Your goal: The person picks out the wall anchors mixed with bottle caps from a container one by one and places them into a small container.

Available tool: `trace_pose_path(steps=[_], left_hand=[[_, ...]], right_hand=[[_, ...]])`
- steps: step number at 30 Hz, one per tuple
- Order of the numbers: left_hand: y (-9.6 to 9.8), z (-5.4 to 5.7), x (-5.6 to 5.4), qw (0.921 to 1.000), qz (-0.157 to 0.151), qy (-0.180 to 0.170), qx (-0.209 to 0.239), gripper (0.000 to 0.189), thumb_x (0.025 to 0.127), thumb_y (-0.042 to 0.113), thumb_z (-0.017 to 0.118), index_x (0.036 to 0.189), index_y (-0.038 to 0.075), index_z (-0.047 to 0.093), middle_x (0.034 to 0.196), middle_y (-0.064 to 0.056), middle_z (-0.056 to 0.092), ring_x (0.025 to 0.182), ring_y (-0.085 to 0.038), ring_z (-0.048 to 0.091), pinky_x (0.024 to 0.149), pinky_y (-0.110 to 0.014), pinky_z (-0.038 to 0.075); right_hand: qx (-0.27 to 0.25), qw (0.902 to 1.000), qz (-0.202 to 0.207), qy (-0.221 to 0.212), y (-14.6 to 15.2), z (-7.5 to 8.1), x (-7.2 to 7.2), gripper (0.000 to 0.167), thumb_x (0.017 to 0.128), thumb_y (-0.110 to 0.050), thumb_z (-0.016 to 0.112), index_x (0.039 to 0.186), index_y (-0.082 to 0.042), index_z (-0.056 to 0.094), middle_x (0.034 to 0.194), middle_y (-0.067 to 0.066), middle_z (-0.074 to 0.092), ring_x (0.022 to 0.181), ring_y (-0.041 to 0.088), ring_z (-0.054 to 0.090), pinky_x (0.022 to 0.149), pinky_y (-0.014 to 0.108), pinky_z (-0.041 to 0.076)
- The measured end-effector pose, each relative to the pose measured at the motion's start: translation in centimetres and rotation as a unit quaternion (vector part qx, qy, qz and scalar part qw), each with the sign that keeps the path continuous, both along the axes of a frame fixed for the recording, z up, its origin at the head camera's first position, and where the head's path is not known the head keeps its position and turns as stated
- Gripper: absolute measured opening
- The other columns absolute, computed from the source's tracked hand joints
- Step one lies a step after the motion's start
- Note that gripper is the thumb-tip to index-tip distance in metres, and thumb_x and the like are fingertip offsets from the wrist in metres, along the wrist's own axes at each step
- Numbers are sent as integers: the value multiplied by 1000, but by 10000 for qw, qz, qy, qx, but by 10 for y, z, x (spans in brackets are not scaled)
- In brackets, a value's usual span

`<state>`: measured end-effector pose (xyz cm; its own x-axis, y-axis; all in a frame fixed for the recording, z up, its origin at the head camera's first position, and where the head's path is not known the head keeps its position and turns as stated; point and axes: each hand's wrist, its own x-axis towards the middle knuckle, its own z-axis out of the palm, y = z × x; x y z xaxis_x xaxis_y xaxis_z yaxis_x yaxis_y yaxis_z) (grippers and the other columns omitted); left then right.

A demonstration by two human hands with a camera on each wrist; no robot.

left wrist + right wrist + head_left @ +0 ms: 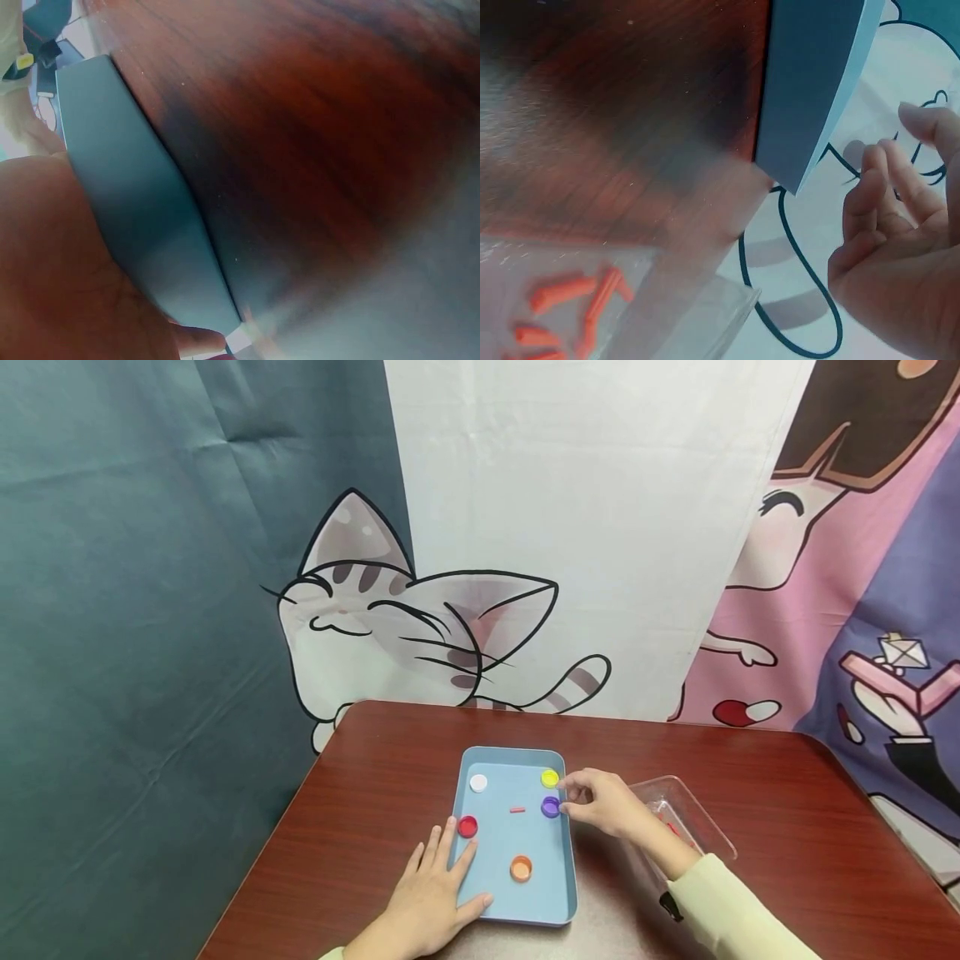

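Note:
A light blue tray (498, 893) lies on the table. In it are a white cap (478, 783), a yellow cap (550, 778), a purple cap (551, 807), a red cap (467, 827) and an orange cap (521, 868). One short pinkish-red stick (517, 810) lies near the tray's middle. My left hand (429, 893) rests with spread fingers on the tray's left edge, fingertips by the red cap. Over the right rim, beside the purple and yellow caps, is my right hand (600, 802). Its thumb (930, 124) stands apart from the loosely bent fingers, with nothing visible between them.
Right of the tray, partly behind my right forearm, a clear plastic container (708, 822) holds several orange-red pieces (600, 300). A small black object (671, 907) is by the right sleeve. A cartoon-printed cloth (525, 485) hangs behind the brown table (390, 760).

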<state>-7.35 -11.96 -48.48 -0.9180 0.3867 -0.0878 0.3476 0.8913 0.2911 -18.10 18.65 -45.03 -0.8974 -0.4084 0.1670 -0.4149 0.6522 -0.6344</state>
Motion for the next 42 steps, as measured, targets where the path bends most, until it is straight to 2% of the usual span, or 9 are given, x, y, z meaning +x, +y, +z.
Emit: trace_pose_path(steps=[8, 14, 20, 28, 35, 42], left_hand=[[-2, 3, -1, 9999, 5, 81, -89, 80, 96, 70, 46, 156, 17, 42, 167, -21, 16, 151, -45, 21, 116, -64, 25], [-4, 2, -4, 9999, 18, 76, -131, 80, 96, 70, 46, 156, 18, 41, 167, -20, 15, 151, -46, 19, 116, -63, 24], [-4, 1, -4, 9999, 12, 13, -101, 80, 96, 71, 44, 157, 18, 41, 168, -20, 14, 152, -45, 18, 116, -64, 23], [-5, 0, -2, 9999, -1, 46, -128, 80, 96, 70, 45, 156, 17, 42, 167, -21, 16, 151, -45, 20, 116, -63, 24], [-4, -3, -2, 9999, -60, 10, -137, 80, 97, 70, 44, 157, 18, 40, 168, -21, 13, 152, -44, 20, 116, -63, 24], [-2, -2, -3, 9998, -81, 35, -156, 79, 97, 69, 43, 158, 19, 39, 168, -21, 13, 152, -44, 20, 117, -63, 24]], right_hand=[[131, 9958, 907, 67, -16, -3, -23, 26, 85, -11, 81, 109, -6, 74, 86, -1, 65, 74, 6, 53, 68, 24, 48], [449, 9886, 1437, -41, -27, -5, -38, 26, 87, -11, 79, 112, -8, 74, 87, -1, 63, 68, 4, 49, 64, 23, 47], [616, 9827, 1714, -347, -33, -8, -49, 29, 87, -9, 79, 116, -9, 74, 93, 2, 63, 69, 6, 51, 63, 23, 48], [863, 9724, 2103, -528, -43, -12, -60, 30, 87, -8, 78, 117, -14, 75, 99, 2, 63, 73, 5, 50, 65, 23, 50], [1324, 9550, 2537, -784, -52, -16, -75, 29, 86, -12, 81, 114, -19, 77, 108, -2, 62, 79, 8, 52, 72, 24, 48], [1727, 9441, 2521, -1236, -57, -16, -87, 32, 85, -9, 81, 112, -24, 78, 111, -9, 59, 86, 11, 51, 79, 28, 46]])
